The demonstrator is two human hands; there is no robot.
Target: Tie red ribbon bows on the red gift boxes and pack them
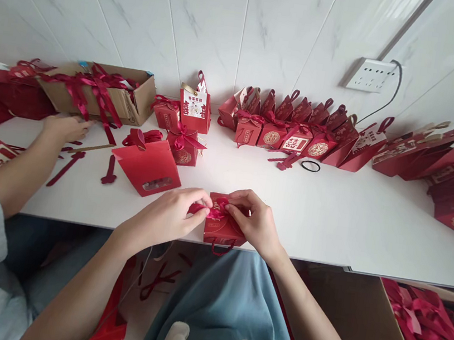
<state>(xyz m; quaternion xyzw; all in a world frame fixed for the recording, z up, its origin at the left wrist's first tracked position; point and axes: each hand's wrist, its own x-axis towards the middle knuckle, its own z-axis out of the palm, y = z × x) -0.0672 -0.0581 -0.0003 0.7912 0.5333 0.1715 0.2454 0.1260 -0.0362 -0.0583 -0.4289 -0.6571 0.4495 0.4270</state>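
Tying of ribbon (216, 212) on small red box (221, 226), both hands engaged, at front edge of white table (330, 218).

L hand (170, 215) and R hand (254, 220) are curled w/ fingertips pinched on the ribbon atop the box; box is held betw. them, partly over the table edge, loop hanging below. A flat red bag (148, 166) is seen just behind L hand; finished boxes (296, 126) are lined along the wall. A co-worker's hand (66, 128) rests by a cardboard box (103, 90) of ribbons, far left. Carton (357, 323) of red pieces is noted lower right.
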